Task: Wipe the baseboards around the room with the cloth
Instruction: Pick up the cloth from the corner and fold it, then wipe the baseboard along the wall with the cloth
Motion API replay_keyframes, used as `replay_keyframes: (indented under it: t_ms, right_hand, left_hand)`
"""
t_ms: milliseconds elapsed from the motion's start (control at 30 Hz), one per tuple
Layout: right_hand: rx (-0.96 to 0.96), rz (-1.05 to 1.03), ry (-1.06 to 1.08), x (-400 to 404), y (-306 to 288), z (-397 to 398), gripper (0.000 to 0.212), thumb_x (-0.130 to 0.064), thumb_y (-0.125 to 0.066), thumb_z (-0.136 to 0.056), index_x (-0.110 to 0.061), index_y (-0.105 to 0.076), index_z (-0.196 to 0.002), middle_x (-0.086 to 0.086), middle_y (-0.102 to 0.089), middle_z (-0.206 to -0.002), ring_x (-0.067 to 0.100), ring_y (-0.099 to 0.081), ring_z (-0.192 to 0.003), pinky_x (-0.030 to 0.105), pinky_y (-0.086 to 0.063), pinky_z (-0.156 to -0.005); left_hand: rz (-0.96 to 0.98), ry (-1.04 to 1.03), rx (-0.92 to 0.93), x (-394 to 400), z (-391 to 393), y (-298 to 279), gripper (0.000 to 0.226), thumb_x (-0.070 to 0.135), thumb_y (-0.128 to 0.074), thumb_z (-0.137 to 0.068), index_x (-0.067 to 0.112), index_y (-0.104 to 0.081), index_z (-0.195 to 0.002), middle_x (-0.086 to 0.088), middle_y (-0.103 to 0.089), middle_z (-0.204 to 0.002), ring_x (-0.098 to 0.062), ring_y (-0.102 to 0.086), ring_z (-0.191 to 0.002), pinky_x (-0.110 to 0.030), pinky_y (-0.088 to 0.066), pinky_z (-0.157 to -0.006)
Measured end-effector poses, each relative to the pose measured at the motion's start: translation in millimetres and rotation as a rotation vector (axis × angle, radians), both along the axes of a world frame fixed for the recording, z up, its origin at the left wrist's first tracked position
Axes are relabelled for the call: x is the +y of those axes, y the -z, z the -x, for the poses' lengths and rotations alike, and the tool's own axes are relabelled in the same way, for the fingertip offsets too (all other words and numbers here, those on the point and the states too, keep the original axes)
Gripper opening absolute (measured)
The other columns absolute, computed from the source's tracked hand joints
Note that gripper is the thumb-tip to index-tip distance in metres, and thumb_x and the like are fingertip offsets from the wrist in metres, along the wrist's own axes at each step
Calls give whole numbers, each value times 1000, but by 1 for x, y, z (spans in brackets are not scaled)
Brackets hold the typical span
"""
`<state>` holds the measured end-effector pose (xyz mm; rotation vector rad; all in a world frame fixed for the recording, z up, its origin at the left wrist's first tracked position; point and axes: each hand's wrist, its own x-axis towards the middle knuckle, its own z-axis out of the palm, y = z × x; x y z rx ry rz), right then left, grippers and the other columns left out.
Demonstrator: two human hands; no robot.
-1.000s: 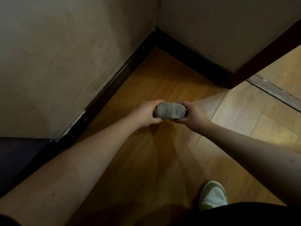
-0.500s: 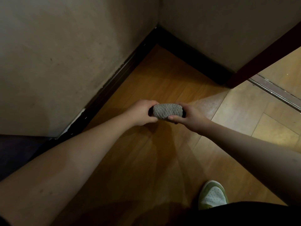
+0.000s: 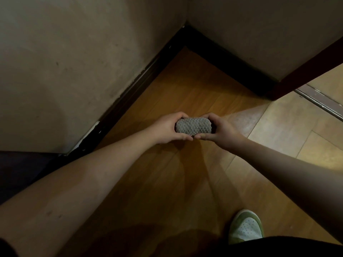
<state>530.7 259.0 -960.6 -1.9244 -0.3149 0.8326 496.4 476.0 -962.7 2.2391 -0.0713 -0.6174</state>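
Looking down, I count one shoe [image 3: 246, 227] nearest me on the floor [image 3: 167, 182], then two hands: the left hand [image 3: 168, 128] and right hand [image 3: 220, 129] each closed around an end of one folded cloth [image 3: 193, 126], now gripped tighter than half a second ago. Beyond, two baseboards [image 3: 130, 89] meet in the corner.
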Motion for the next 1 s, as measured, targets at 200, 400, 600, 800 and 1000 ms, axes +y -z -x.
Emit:
replay_keyframes:
  t_ms: [200, 400, 600, 800, 1000]
  right_hand:
    - [-105, 32, -72, 10, 18, -17, 57, -44, -79, -60, -21, -54, -106, -8, -63, -102, 3, -64, -97, 25, -57, -81]
    - [-271, 81, -181, 44, 40, -24, 68, -47, -82, -65, -24, -55, -122, -16, -59, -111, 4, -58, -106, 21, -52, -89]
    - [-455, 379, -568, 65, 62, -28, 99, -44, -73, -83, -25, -10, -156, 4, -15, -161, 27, -24, -144, 42, -29, -117]
    - [-656, 323, -749, 104, 72, -2, 75, -50, -47, -97, -18, -15, -156, 5, -13, -164, 26, -11, -150, 46, -17, -120]
    - [-799, 185, -918, 152, 77, 29, 68, -53, -38, -94, -10, -38, -147, 10, -34, -156, 28, -32, -143, 43, -31, -111]
  left_hand:
    - [26, -101, 28, 7, -5, 11, 56, 45, -82, -75, 26, -59, -123, 11, -63, -112, -8, -59, -103, -26, -49, -83]
    - [-37, -239, 37, 32, 6, 10, 59, 39, -82, -77, 19, -59, -127, 4, -64, -117, -12, -60, -107, -28, -50, -89]
    - [-116, -488, 99, 57, 48, 7, 55, 33, -79, -82, 16, -56, -129, 5, -60, -114, -12, -57, -108, -25, -45, -85]
    - [-130, -764, 67, 72, 93, 8, 59, 27, -82, -79, 10, -57, -129, 4, -60, -110, -10, -57, -103, -20, -41, -83]
    - [-67, -1047, 29, 75, 148, 10, 56, 19, -82, -80, 12, -56, -130, 7, -59, -111, -6, -54, -104, -16, -41, -81]
